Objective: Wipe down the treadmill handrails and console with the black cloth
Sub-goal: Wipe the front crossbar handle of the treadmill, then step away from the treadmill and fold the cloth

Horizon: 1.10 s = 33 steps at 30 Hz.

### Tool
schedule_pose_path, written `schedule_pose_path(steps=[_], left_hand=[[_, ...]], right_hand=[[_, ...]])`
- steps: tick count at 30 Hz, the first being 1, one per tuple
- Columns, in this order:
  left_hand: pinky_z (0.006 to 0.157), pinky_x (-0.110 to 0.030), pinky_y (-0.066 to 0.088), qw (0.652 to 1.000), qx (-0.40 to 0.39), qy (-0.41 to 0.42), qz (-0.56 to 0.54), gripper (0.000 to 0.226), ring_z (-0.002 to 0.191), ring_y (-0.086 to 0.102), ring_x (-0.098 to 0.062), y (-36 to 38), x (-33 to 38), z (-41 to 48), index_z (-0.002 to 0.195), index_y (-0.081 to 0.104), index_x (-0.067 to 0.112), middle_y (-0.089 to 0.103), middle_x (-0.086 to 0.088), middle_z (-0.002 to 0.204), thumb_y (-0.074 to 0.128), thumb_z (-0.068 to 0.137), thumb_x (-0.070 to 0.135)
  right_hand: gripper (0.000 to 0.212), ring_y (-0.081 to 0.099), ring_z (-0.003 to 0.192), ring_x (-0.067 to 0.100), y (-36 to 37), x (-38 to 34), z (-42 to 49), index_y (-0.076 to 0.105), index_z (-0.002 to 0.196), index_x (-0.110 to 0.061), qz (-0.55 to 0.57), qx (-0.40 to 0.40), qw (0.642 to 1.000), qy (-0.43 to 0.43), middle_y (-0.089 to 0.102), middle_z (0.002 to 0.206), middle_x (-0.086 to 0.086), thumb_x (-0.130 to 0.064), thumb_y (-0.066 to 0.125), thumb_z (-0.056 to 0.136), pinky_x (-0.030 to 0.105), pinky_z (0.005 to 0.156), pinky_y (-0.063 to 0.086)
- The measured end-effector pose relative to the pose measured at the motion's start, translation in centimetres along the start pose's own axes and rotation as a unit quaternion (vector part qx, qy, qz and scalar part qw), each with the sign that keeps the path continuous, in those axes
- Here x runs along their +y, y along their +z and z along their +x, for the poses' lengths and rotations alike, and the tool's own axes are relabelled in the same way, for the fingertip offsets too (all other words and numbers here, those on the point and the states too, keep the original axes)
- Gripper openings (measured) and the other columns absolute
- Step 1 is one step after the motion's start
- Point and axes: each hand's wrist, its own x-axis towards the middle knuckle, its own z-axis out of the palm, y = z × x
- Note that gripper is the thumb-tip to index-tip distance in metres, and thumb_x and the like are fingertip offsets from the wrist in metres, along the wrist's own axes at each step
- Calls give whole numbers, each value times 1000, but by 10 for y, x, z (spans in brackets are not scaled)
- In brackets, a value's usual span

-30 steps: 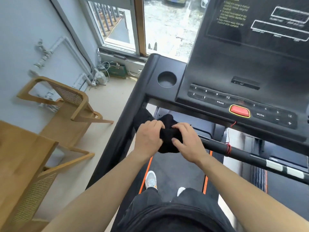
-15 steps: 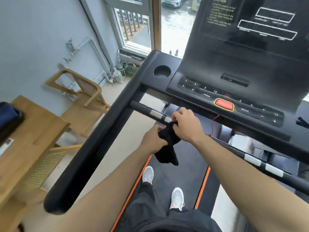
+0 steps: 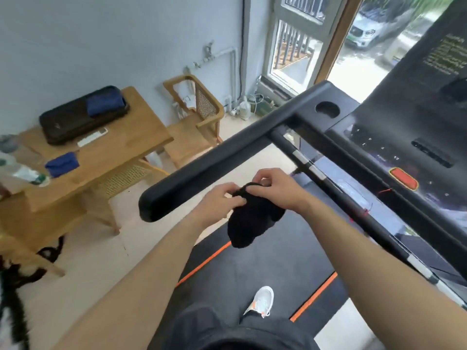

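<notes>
Currently both hands meet over the treadmill belt [image 3: 265, 261], just inboard of the free end of the left handrail [image 3: 214, 168].

Left hand [image 3: 222, 200]: thumb and curled fingers pinch the upper edge of the black cloth [image 3: 252, 221].

Right hand [image 3: 275, 190]: fingers curl over the same edge and pinch it from the other side.

The cloth hangs in a loose bunch below the two grips and touches neither rail nor console.

Judgement: the two-handed pinch looks like regathering or refolding, so that a fresh face meets the next surface.

The cloth sits nearest the left handrail, with the cross bar [image 3: 307, 165] just beyond the right hand. Either is a plausible next target. The console [image 3: 409, 137] and its red stop button [image 3: 403, 178] lie further right, well apart from the cloth.

Risk: the dangling tail could snag the red cord [image 3: 385, 190] by the cross bar.

Off-task: a wooden table [image 3: 113, 147] carrying a black case [image 3: 75, 120], and a wooden chair [image 3: 199, 122] by the wall.
</notes>
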Motion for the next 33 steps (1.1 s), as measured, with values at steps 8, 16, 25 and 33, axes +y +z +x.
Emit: schedule_pose_path(steps=[8, 16, 25, 33], left_hand=[[66, -35, 47, 975, 136, -77, 156, 22, 76, 62, -14, -115, -120, -126, 73, 57, 30, 64, 8, 77, 75, 73, 44], [66, -34, 45, 924, 255, -275, 80, 27, 77, 59, -18, -188, -292, -298, 76, 51, 30, 64, 2, 85, 76, 80, 40], [79, -36, 45, 712, 477, -513, 59, 15, 102, 56, -24, -157, -357, -471, 92, 65, 32, 63, 5, 103, 67, 82, 43], [59, -30, 37, 530, 689, -449, -209, 39, 63, 50, -17, -105, -363, -583, 62, 40, 23, 49, 4, 67, 73, 81, 31]], right_hand=[[20, 56, 56, 10, 147, -106, 18, 54, 68, -19, -197, -236, 951, -22, 59, 63, -4, -16, 66, 84, 22, 54, 43], [40, 48, 69, 25, 363, -185, 19, 42, 66, -14, -438, -377, 793, -194, 49, 68, 2, -34, 62, 93, 35, 57, 32], [57, 39, 56, 20, 539, -250, -16, 40, 65, -12, -419, -491, 701, -302, 39, 60, 5, -56, 62, 93, 33, 57, 30], [43, 59, 61, 22, 653, -284, -98, 58, 75, -4, -289, -533, 732, -311, 70, 72, 17, -43, 73, 89, 31, 57, 44]])
